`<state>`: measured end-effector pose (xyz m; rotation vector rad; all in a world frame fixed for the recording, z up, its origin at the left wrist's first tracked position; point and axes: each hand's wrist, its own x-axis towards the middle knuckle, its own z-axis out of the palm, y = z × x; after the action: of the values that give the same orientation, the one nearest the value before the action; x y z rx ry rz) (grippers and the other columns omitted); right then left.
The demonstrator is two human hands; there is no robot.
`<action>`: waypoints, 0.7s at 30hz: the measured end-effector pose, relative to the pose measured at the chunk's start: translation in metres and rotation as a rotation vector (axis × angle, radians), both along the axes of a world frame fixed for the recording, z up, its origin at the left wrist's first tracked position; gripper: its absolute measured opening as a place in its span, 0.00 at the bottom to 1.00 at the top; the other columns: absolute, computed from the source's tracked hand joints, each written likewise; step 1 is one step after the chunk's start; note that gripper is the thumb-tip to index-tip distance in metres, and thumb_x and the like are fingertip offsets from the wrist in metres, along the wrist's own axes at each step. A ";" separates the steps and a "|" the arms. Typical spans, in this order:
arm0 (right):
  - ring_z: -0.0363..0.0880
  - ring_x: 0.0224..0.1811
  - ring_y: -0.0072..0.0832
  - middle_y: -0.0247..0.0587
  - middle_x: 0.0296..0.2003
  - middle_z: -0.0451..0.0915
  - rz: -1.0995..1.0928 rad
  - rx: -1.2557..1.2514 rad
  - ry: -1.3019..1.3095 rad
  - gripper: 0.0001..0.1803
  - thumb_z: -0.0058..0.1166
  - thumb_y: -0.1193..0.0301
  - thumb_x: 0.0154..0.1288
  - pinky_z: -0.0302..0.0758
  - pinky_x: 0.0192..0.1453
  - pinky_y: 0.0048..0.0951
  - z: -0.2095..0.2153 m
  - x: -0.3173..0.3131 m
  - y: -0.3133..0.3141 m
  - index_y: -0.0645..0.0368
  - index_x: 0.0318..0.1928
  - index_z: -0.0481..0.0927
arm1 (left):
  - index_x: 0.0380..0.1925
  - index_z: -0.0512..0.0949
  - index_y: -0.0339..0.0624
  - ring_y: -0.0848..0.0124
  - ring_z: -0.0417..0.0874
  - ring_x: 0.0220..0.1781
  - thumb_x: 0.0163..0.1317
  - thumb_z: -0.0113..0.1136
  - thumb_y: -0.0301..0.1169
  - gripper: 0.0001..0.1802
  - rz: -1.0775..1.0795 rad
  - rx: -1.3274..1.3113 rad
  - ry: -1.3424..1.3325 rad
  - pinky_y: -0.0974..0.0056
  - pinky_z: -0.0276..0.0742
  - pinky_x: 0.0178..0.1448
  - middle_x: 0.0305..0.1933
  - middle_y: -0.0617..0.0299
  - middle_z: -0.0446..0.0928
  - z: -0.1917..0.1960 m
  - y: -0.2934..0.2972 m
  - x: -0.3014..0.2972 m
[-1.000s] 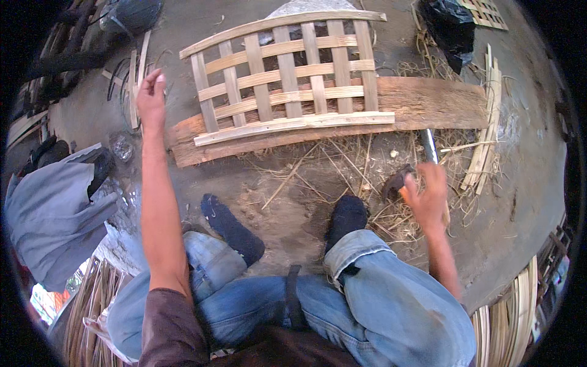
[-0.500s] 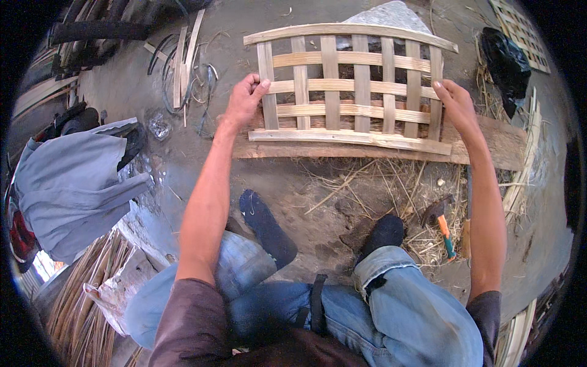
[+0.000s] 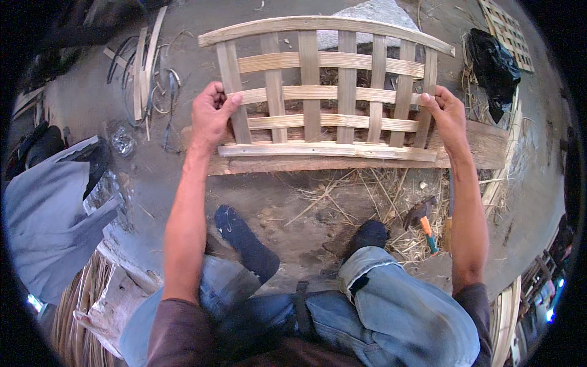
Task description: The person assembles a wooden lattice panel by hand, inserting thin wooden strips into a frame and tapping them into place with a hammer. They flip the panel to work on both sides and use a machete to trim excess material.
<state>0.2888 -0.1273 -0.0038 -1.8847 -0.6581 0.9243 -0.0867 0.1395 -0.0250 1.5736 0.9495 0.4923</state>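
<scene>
A woven lattice panel of pale wooden slats [image 3: 310,92] is held up in front of me, with a long bar along its top and another along its bottom. My left hand [image 3: 211,113] is closed on its left edge, thumb over the front where a crosswise strip meets the outermost upright. At the right edge, my right hand [image 3: 444,113] pinches the panel at about the same height. Behind the lower bar lies a wide brown wooden board [image 3: 474,147] on the ground, partly hidden by the panel.
A hammer with an orange and green handle [image 3: 428,235] lies on straw near my right foot. Pale strips [image 3: 147,67] and cord loops are at the far left, grey cloth [image 3: 49,220] at the left. A black plastic bag [image 3: 494,67] and another lattice [image 3: 507,33] sit far right.
The whole view has shifted, so the surroundings sit further left. In my hands the panel looks larger and its top leans nearer; both hands keep their grip on its sides.
</scene>
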 end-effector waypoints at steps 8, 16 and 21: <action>0.77 0.42 0.14 0.30 0.41 0.83 -0.047 0.128 0.110 0.17 0.61 0.67 0.68 0.72 0.52 0.18 -0.004 -0.002 -0.005 0.64 0.51 0.79 | 0.35 0.78 0.40 0.85 0.72 0.30 0.62 0.69 0.34 0.11 0.014 0.013 -0.060 0.77 0.67 0.34 0.30 0.73 0.77 -0.001 0.002 -0.007; 0.78 0.44 0.17 0.33 0.43 0.83 -0.032 0.232 0.063 0.17 0.62 0.69 0.67 0.73 0.51 0.22 -0.006 0.002 -0.017 0.65 0.52 0.80 | 0.36 0.77 0.40 0.84 0.73 0.31 0.61 0.70 0.33 0.12 0.007 0.030 -0.137 0.75 0.69 0.36 0.31 0.71 0.79 0.004 0.000 -0.011; 0.77 0.45 0.17 0.33 0.44 0.83 -0.039 0.218 0.065 0.18 0.62 0.67 0.66 0.71 0.53 0.23 -0.003 0.002 -0.029 0.63 0.52 0.80 | 0.34 0.77 0.40 0.83 0.73 0.30 0.59 0.71 0.32 0.12 0.030 0.043 -0.163 0.74 0.69 0.35 0.30 0.71 0.78 0.011 -0.007 -0.007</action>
<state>0.2910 -0.1564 -0.0067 -1.6624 -0.6528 0.8499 -0.0933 0.1321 -0.0141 1.5343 0.8434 0.6559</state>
